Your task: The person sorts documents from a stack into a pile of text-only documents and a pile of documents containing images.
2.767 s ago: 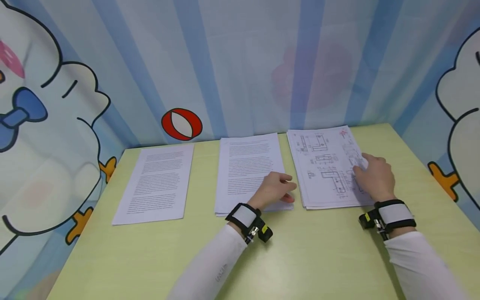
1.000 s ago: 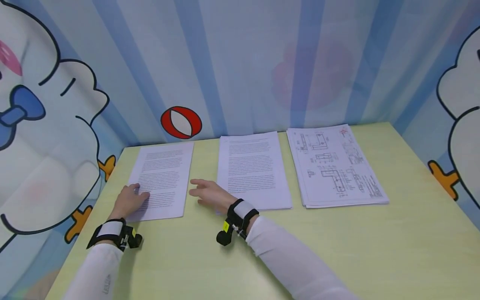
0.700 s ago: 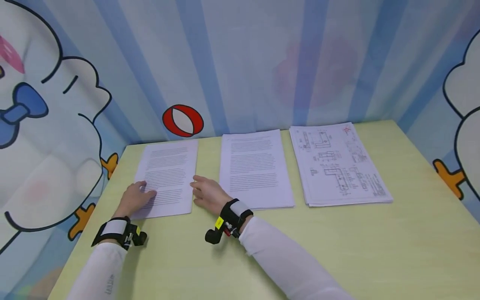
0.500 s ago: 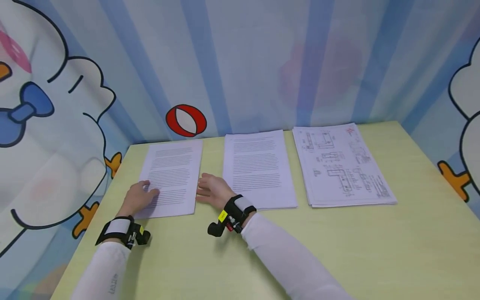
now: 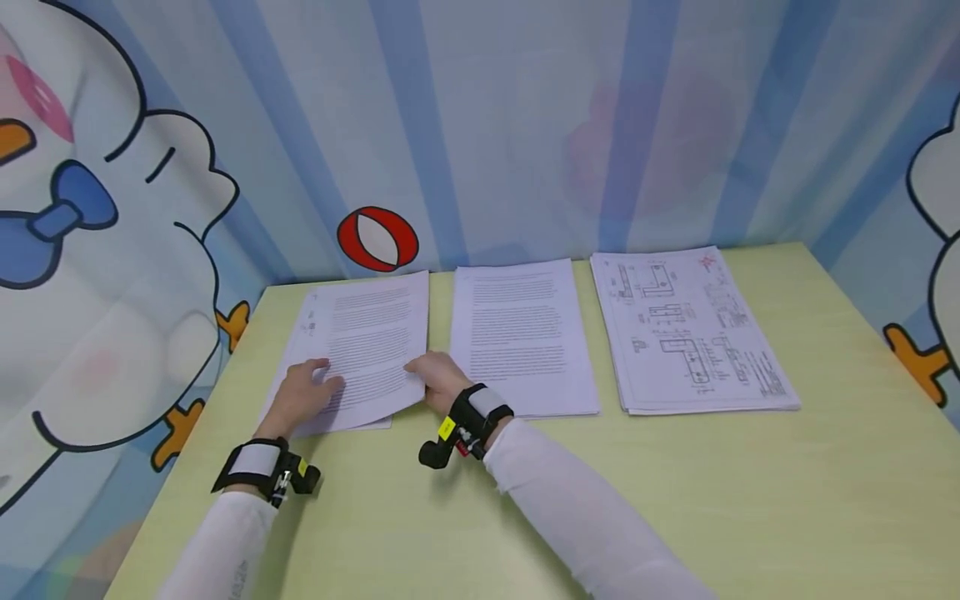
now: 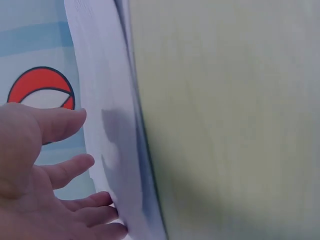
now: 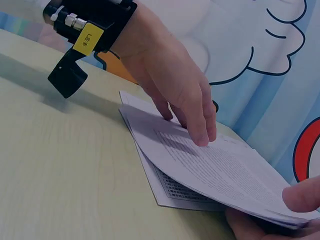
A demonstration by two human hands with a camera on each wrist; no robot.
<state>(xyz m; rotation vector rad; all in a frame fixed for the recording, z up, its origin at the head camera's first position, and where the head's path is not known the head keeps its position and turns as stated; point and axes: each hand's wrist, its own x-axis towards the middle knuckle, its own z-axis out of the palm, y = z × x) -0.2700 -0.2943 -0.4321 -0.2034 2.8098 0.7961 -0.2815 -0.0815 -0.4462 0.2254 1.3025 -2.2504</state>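
At the left of the table, my right hand [image 5: 438,375] pinches the right edge of the printed sheets [image 5: 382,333], thumb on top and fingers beneath. That edge is raised and the paper bends. Under them lies another sheet [image 7: 165,192], part of its printed frame showing in the right wrist view. My left hand [image 5: 303,396] is at the left side of these papers, fingers extended and touching them; the right wrist view shows its fingertips on the top page. In the left wrist view, its lower fingers [image 6: 97,216] meet the paper edge.
A middle stack of text pages [image 5: 517,342] lies just right of my right hand. Farther right is a stack topped by a technical drawing [image 5: 690,333]. The pale yellow table [image 5: 525,508] meets a striped cartoon curtain [image 5: 510,125] behind.
Both hands have moved from the middle and right stacks to the left papers. My right hand has taken hold of their right edge, lifted it and shifted the upper sheets rightward, uncovering a page below.
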